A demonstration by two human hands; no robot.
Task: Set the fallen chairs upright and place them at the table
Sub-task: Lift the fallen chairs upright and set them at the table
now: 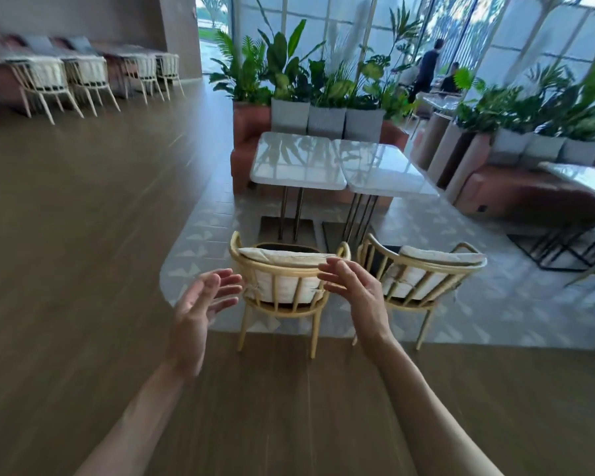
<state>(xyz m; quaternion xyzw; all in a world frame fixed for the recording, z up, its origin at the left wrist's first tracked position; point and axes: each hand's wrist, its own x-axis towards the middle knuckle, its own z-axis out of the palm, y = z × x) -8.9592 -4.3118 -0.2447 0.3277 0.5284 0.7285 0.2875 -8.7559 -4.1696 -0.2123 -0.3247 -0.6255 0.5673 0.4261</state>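
Observation:
Two rattan chairs with cream back cushions stand upright, facing a pair of glossy white square tables [327, 166]. The left chair [285, 286] is directly ahead of me; the right chair [423, 273] stands beside it, turned slightly. My left hand [203, 304] hovers open just left of the left chair's backrest, fingers spread, touching nothing. On the chair's right side my right hand [354, 286] is open too, in front of the backrest's right end; contact cannot be judged. Both forearms reach in from the bottom edge.
A terracotta sofa [248, 146] with grey planters [327, 121] and tall plants backs the tables. More sofas and a table [584, 180] stand at right. A row of pale chairs [90, 80] lines the far left wall. Wooden floor spreads left; patterned tile lies under the tables. People sit far back.

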